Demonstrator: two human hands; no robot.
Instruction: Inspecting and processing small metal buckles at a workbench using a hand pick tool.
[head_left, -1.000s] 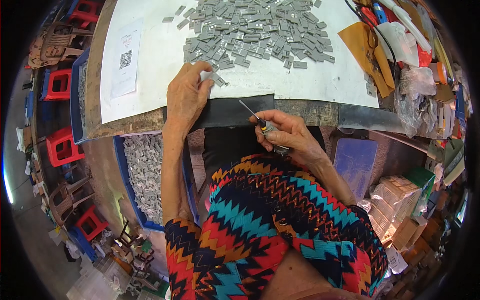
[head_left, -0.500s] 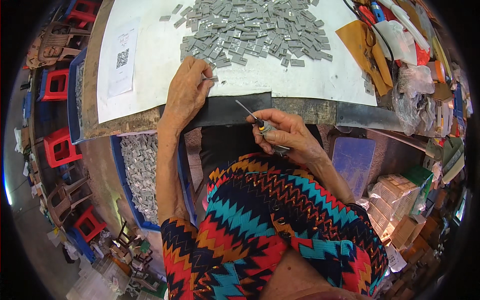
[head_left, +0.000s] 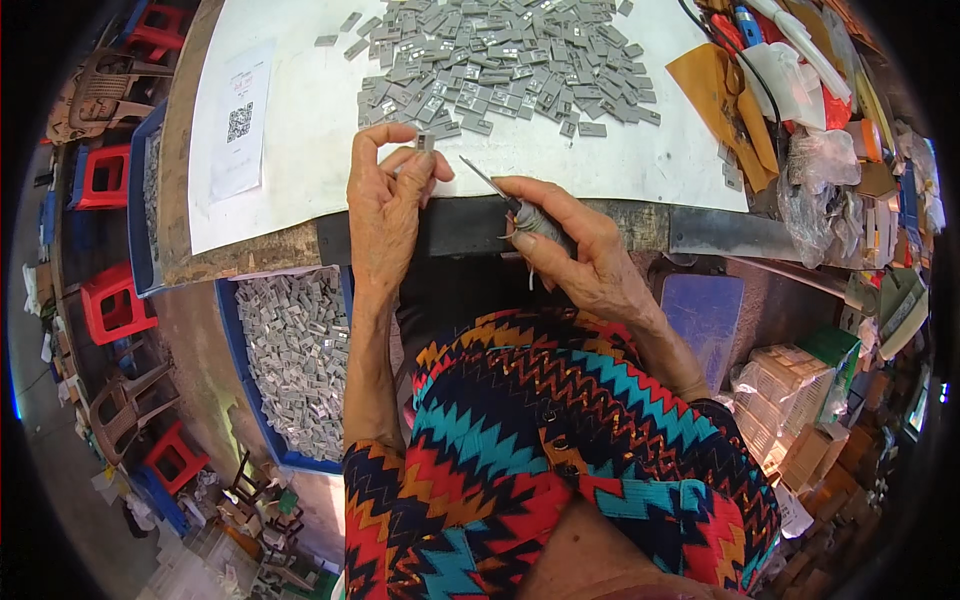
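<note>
Pinched upright between the thumb and fingers of my left hand point(head_left: 388, 200) is a small grey rectangular piece point(head_left: 424, 142). It is held just above the near part of the white-covered table point(head_left: 640, 170). My right hand point(head_left: 585, 245) is wrapped round a slim hand tool point(head_left: 488, 180) with a thin metal shaft and a grey wrapped handle. The shaft points up and left toward the held piece, with a gap between them. Beyond both hands lies a large heap of similar grey pieces point(head_left: 520, 70).
Under the table's left side stands a blue bin point(head_left: 245, 350) full of grey pieces. A printed sheet point(head_left: 240, 120) lies at the table's left. Brown cloth or leather point(head_left: 705, 85), plastic bags point(head_left: 825, 165) and a black cable crowd the right side. Red stools point(head_left: 105, 175) stand further left.
My left hand has lifted the grey piece off the table edge of the heap and turned it upright. My right hand has raised the tool up and left, closer to it.
</note>
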